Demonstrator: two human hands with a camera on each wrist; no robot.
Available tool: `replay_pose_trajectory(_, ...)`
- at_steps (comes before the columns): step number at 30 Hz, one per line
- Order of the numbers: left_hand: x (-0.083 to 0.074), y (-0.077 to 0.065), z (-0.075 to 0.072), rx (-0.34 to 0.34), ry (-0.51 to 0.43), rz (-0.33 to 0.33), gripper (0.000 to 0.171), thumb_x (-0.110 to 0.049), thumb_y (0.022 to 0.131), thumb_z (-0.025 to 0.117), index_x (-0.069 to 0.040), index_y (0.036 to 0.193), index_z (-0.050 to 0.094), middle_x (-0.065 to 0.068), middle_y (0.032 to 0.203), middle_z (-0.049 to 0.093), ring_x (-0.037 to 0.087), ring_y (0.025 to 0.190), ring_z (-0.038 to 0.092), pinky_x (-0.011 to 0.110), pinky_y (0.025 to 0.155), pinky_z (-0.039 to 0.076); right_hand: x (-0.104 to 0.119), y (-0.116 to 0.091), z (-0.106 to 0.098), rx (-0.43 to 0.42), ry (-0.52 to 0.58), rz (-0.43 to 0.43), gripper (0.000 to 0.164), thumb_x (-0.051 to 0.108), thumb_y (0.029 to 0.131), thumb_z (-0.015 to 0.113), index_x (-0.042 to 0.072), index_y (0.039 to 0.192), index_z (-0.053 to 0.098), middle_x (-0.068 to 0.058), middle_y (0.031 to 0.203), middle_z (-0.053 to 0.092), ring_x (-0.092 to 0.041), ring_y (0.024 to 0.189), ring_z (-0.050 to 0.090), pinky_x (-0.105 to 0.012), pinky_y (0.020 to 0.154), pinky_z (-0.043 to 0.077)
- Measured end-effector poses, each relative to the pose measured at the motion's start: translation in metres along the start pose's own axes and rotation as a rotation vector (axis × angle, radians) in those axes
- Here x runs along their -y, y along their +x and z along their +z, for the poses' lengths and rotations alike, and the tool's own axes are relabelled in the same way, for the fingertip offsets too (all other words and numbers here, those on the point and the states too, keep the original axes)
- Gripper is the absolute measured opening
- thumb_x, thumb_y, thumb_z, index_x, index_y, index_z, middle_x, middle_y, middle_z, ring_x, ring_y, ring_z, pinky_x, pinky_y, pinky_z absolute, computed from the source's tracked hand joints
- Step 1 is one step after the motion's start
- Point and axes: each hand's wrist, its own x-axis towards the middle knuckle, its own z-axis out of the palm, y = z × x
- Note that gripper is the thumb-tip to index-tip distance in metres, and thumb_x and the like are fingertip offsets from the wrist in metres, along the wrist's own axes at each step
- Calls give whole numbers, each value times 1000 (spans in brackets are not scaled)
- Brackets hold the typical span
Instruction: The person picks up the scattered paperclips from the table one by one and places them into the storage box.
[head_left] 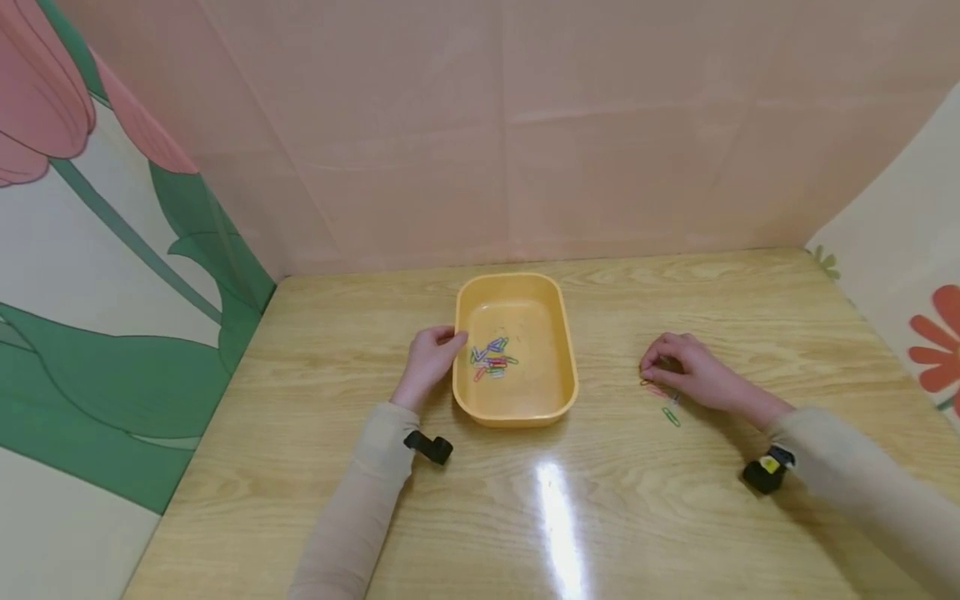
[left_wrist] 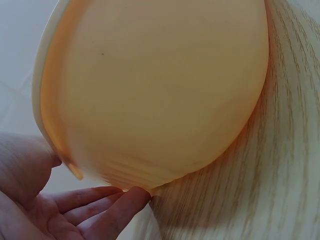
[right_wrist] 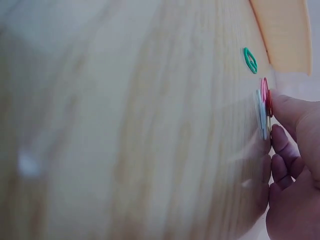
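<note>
My left hand (head_left: 433, 360) holds the left rim of a yellow plastic tray (head_left: 536, 333), thumb over the edge and fingers against the outer wall (left_wrist: 165, 100). Several coloured paper clips (head_left: 495, 362) lie loosely grouped in the tray's left half. To the tray's right, my right hand (head_left: 693, 373) is down at the table, thumb and forefinger pinching a red-orange paper clip (right_wrist: 270, 104). Close by lie a pink paper clip (right_wrist: 264, 89), a pale paper clip (right_wrist: 261, 115) and a green paper clip (head_left: 671, 417). The right fingertips are partly hidden.
Both hands work over a wood-grain table (head_left: 480, 508). A pink cloth backdrop (head_left: 495, 150) stands along the far edge, with flower-printed panels (head_left: 135, 375) at either side. Each wrist wears a small black camera (head_left: 429, 447). Light glares off the front of the table.
</note>
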Motion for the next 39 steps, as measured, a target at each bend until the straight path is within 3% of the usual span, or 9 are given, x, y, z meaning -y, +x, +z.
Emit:
replay_pose_trajectory(6,0,0,0,2,-2,24,36,-22,95,59,4,120,61,17,107,66,24,96,64,32,84,53,0,-1,-2,-4,9,21,22,-6,81,70,12,92,67,4,88,62,-12,81,53,-26,75,34)
replay_pose_trajectory(12,0,-1,0,9,-14,42,34,-20,95,59,5,117,63,16,102,67,23,92,64,31,80,54,-1,-1,-5,22,56,-19,25,-12,80,68,8,94,66,-1,90,63,-16,83,56,-23,75,42)
replay_pose_trajectory(24,0,-1,0,9,-11,46,34,-20,95,59,4,118,63,16,104,67,23,93,64,31,82,53,0,-2,-10,72,47,59,18,-2,84,69,15,90,67,4,90,62,-13,83,54,-25,75,40)
replay_pose_trajectory(39,0,1,-1,6,0,-2,35,-25,95,59,1,119,62,13,107,65,22,97,63,31,84,53,-9,-2,-13,154,61,52,20,-1,84,70,16,93,64,3,95,60,-12,87,53,-23,76,41)
